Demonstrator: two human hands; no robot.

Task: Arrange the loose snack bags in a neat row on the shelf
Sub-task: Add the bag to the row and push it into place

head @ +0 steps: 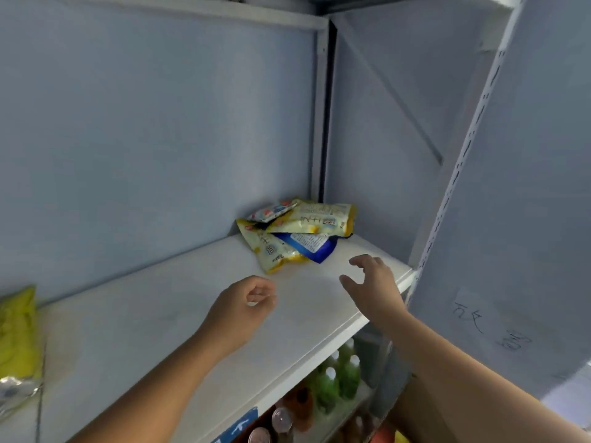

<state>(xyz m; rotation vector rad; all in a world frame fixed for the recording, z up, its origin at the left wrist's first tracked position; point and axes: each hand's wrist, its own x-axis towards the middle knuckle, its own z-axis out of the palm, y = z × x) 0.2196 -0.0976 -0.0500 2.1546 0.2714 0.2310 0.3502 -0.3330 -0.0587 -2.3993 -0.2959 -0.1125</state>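
Note:
A loose pile of snack bags lies in the back right corner of the white shelf. A pale yellow bag sits on top, another yellow bag sticks out at the front left, a blue and white bag lies between them, and a small red and white packet rests at the back. My left hand hovers over the shelf in front of the pile, fingers curled loosely with nothing in them. My right hand is a little right of the pile, fingers spread, holding nothing.
A yellow bag and a silvery packet lie at the shelf's far left. The grey back panel and side wall enclose the shelf. A slotted upright stands on the right. Bottles and goods fill the shelf below.

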